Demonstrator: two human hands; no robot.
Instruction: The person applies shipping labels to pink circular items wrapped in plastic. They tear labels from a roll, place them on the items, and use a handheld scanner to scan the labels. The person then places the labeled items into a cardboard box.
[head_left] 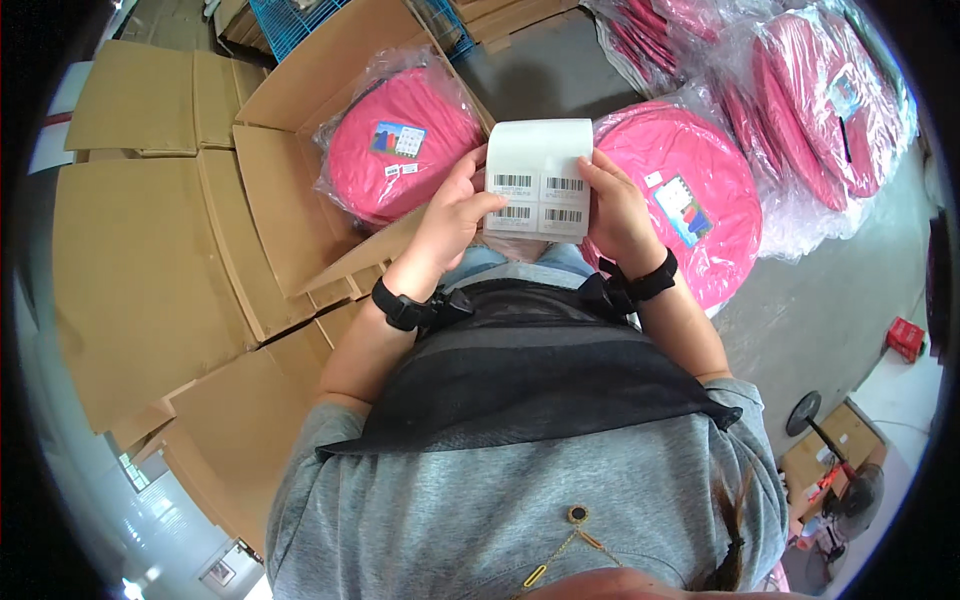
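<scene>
Between my two hands is a white sheet of barcode labels [540, 150], its upper part blank and curving away. My left hand [457, 212] grips the sheet's left edge, thumb lying over the printed labels. On the opposite edge my right hand [620, 205] pinches it, thumb on top near the upper right. Both hands are closed on the sheet; the fingers behind it are hidden. Just left of the hands, a round pink folded item in clear plastic [350, 150] lies in an open cardboard box [285, 200]. A similar round pink item [715, 150] lies beside my right hand.
More pink items in plastic [800, 100] are piled at the far right on the grey floor [800, 300]. Large cardboard flaps [140, 270] spread along the left. A blue wire rack [290, 25] stands at the back. A small red box [905, 340] and a fan [805, 412] are at right.
</scene>
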